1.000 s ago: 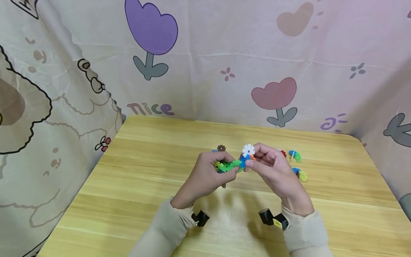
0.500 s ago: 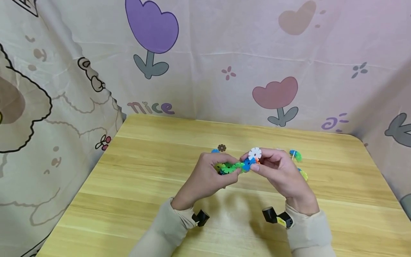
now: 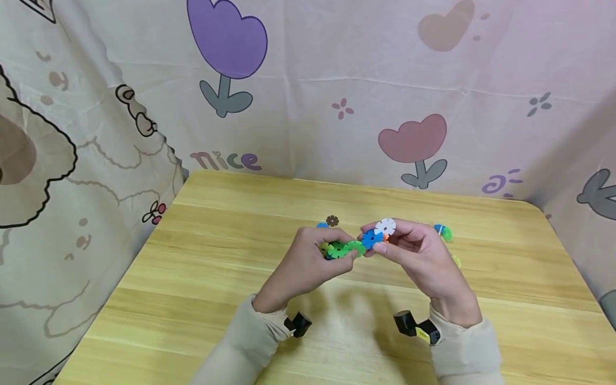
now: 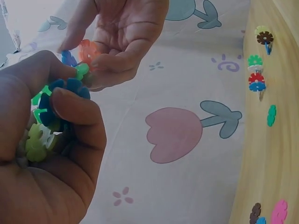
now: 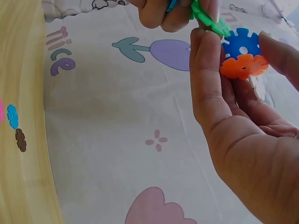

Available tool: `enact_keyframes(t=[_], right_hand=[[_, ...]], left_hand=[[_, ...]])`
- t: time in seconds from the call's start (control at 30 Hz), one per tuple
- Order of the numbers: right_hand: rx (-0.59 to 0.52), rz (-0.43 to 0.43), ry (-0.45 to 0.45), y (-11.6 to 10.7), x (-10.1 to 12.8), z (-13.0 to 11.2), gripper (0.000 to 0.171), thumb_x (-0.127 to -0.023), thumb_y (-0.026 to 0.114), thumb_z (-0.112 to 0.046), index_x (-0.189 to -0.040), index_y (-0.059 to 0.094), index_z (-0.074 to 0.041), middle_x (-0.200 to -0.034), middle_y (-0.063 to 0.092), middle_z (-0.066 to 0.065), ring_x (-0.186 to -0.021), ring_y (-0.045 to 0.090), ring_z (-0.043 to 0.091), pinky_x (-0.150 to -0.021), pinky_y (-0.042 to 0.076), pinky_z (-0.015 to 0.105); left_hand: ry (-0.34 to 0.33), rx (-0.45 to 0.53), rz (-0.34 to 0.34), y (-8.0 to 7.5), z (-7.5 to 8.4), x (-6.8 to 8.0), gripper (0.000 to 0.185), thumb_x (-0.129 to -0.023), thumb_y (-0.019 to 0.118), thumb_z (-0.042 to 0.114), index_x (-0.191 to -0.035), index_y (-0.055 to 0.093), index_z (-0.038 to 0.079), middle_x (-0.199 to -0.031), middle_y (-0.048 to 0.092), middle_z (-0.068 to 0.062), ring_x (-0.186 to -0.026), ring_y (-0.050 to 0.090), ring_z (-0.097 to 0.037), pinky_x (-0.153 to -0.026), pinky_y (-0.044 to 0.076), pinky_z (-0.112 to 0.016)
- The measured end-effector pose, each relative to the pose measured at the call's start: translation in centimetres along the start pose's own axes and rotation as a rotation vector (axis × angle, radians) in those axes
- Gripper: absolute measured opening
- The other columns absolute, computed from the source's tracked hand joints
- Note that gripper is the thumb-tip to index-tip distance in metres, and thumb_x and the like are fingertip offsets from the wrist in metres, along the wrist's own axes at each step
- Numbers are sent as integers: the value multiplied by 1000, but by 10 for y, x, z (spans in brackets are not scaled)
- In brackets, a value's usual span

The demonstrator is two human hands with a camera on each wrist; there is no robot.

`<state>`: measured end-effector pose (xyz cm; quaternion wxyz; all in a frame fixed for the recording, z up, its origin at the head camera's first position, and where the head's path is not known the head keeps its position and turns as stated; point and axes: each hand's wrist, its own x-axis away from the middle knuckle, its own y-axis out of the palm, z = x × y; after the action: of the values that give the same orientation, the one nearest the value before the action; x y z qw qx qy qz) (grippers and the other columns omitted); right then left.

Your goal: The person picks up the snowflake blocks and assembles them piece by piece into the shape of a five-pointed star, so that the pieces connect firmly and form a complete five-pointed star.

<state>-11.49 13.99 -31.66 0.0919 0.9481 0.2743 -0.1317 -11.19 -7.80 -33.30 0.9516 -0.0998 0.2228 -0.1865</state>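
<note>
Above the wooden table my left hand grips a chain of green, yellow and blue snowflake discs. My right hand pinches the chain's other end, a blue disc with a white disc joined above it. The right wrist view shows the right hand holding the blue disc and an orange disc between thumb and fingers, next to a green disc. In the left wrist view the left hand curls round the disc cluster.
Loose discs lie on the table: a brown one behind the hands, a blue-green pair and a yellow-green piece to the right. Tulip-print cloth hangs round the table's back and sides.
My right hand has shifted a little to the right and up, turning the blue and white discs more toward the camera. The left hand has hardly moved.
</note>
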Motion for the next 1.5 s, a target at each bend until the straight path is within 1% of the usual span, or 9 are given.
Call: enact_keyframes(t=[0.07, 0.3, 0.57, 0.87, 1.1, 1.23, 1.33, 1.43, 1.5], right_hand=[[21, 8, 2, 1, 0, 0, 27, -89, 56, 13, -116, 56, 16, -111, 63, 24, -88, 64, 30, -84, 54, 40], [150, 85, 101, 1, 5, -5, 27, -88, 65, 4, -115, 62, 7, -110, 64, 22, -83, 65, 34, -82, 55, 42], [218, 116, 106, 3, 5, -6, 25, -87, 68, 0, -111, 64, 3, -110, 63, 24, -85, 66, 30, -80, 56, 39], [252, 110, 153, 4, 5, -6, 29, -87, 70, -6, -115, 65, 1, -105, 67, 19, -90, 67, 27, -80, 56, 36], [262, 98, 184, 3, 2, -3, 27, -87, 70, -10, -114, 67, -7, -107, 67, 17, -91, 66, 28, -81, 56, 35], [254, 86, 168, -1, -2, -1, 29, -91, 66, -12, -119, 63, -5, -112, 64, 18, -96, 64, 30, -84, 55, 37], [261, 111, 116, -5, -3, 2, 33, -96, 58, -11, -128, 55, -3, -116, 60, 20, -96, 63, 33, -85, 54, 38], [299, 161, 71, -7, -2, 5, 33, -98, 55, -9, -130, 52, -2, -110, 61, 20, -90, 64, 34, -81, 55, 38], [335, 170, 59, -6, -2, 7, 29, -97, 56, -9, -125, 56, -1, -102, 63, 18, -84, 64, 32, -75, 56, 37]], left_hand=[[7, -7, 1, 0, 1, 0, 6, -83, 70, 9, -86, 73, 14, -71, 63, 10, -55, 49, -11, -42, 43, -23], [15, -44, -20, 3, 4, -3, 4, -84, 69, 10, -85, 72, 12, -70, 61, 7, -53, 48, -9, -41, 42, -22], [-7, -86, -27, 6, 3, -4, 10, -83, 70, 8, -81, 64, 15, -75, 59, 7, -58, 50, -10, -46, 44, -21], [-51, 28, -93, 4, 17, -7, 13, -81, 65, -6, -75, 60, 5, -70, 53, -3, -55, 43, -8, -48, 37, -18], [-80, 49, -88, 5, -1, -7, 11, -84, 67, 3, -78, 62, 11, -72, 56, 1, -51, 46, -11, -44, 41, -21], [-150, 134, -53, 5, -10, -6, 7, -89, 67, 14, -84, 62, 12, -66, 54, -6, -45, 45, -18, -39, 41, -25], [-227, 227, -18, 6, -16, -6, 16, -91, 67, 24, -89, 61, 10, -69, 53, -10, -46, 45, -20, -40, 42, -25], [-285, 331, 23, 7, -21, -6, 22, -91, 67, 28, -93, 59, 7, -76, 53, -10, -53, 46, -18, -43, 42, -24], [-314, 403, 40, 8, -22, -7, 24, -92, 67, 27, -96, 58, 5, -78, 52, -10, -58, 47, -17, -44, 43, -22]])
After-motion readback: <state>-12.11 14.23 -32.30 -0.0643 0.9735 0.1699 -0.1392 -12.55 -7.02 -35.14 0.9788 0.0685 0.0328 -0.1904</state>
